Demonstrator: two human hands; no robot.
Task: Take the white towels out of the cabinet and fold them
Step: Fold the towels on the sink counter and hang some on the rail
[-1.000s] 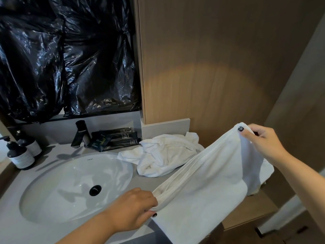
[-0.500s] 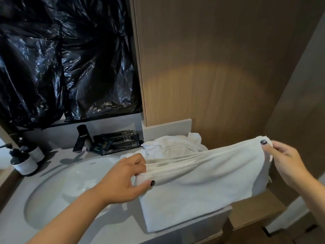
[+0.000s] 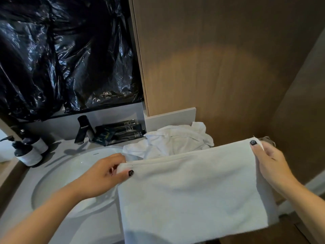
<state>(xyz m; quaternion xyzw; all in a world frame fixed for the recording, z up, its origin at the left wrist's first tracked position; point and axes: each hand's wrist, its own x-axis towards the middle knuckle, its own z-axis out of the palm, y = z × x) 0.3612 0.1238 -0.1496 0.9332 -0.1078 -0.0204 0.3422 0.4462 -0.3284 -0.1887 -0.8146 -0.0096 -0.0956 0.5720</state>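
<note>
Since half a second ago we have drawn the white towel (image 3: 191,189) out flatter and wider, its top edge now nearly level, and it hangs smooth in front of the table (image 3: 98,228) edge. Our hands are well apart, one at each upper corner. Our left hand (image 3: 107,175) pinches the towel's left corner between thumb and curled fingers, just beside the sink (image 3: 58,175) rim. Our right hand (image 3: 269,162) pinches the right corner, thumb on the front face of the cloth, fingers behind it.

Beyond the held towel, a second white towel (image 3: 175,140) lies crumpled on the table, to the right of the sink and against the wooden panel (image 3: 219,59). The sink basin holds nothing that we can see; the held towel and our left hand hide its right side. Behind the sink stands a black faucet (image 3: 83,128), and just right of it a cluster of dark sachets and tubes (image 3: 121,132) leans against the back wall. Left of the sink stand two dark pump bottles (image 3: 29,150) with pale labels; their contents cannot be seen. Black plastic sheeting (image 3: 66,55) covers the wall above the sink.
</note>
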